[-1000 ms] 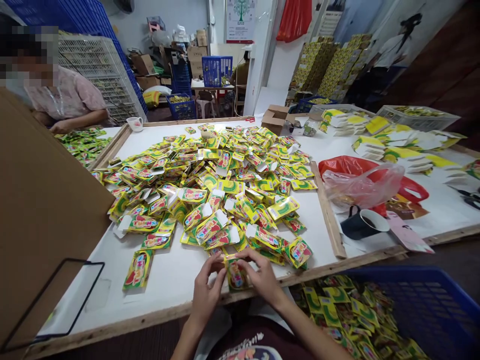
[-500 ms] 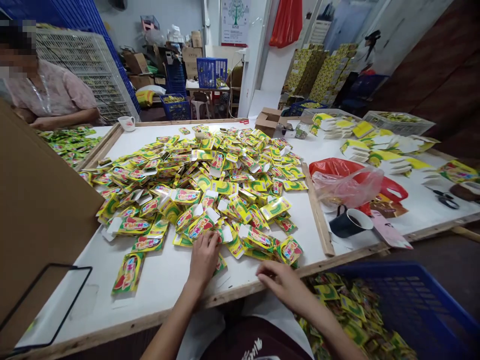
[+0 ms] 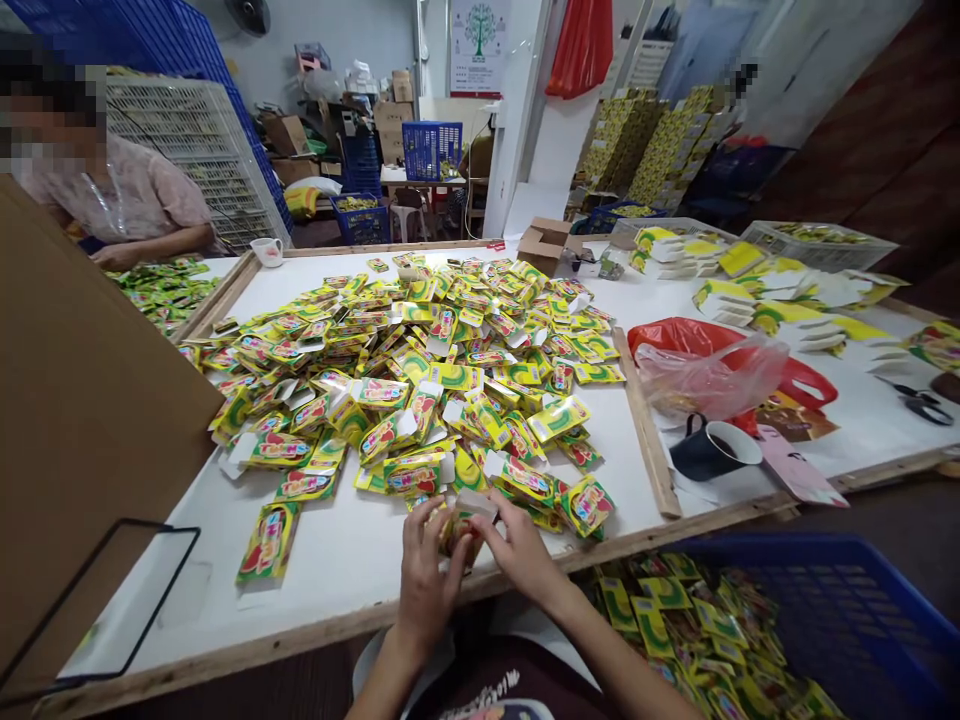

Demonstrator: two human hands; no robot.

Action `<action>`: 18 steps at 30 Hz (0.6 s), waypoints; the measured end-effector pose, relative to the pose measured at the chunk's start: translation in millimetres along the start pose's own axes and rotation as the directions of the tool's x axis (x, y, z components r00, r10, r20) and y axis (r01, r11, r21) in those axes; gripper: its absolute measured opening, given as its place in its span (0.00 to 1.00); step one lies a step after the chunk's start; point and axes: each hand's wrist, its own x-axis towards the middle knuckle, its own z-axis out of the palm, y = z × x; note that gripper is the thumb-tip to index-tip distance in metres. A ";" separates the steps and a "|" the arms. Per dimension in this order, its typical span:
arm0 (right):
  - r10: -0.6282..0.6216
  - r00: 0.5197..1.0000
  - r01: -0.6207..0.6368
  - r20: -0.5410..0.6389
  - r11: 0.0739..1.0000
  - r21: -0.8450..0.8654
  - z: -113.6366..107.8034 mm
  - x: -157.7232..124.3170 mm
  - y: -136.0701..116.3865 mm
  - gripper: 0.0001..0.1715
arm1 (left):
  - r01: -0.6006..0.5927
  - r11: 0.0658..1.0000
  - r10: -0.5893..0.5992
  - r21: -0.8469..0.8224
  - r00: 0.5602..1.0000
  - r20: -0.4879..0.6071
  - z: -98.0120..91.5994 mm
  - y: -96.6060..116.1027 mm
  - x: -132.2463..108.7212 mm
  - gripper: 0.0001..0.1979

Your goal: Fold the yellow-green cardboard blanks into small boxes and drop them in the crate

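Near the table's front edge, my left hand is wrapped round a small printed box in yellow, green and red. At the box's upper right end, the fingers of my right hand pinch its white flap. Both hands meet on this one box, and the fingers cover much of it. Beyond them spreads a large heap of similar yellow and green boxes, several with white end flaps standing out. A single box lies apart at the left front.
A cardboard box stands at the left. Right of a wooden strip are a dark mug, red bag and scissors. A blue basket holds boxes below the right edge. A person sits behind, left.
My left hand has come back from the heap to the table's front edge with a box. My right hand has moved left and up to it and has taken hold of the flap.
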 end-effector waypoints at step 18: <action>-0.092 0.995 0.093 -0.042 0.996 0.014 -2.3 -6.7 32.2 0.09 | 0.360 0.868 -0.280 -0.343 0.924 0.261 1.6 -9.1 9.4 0.09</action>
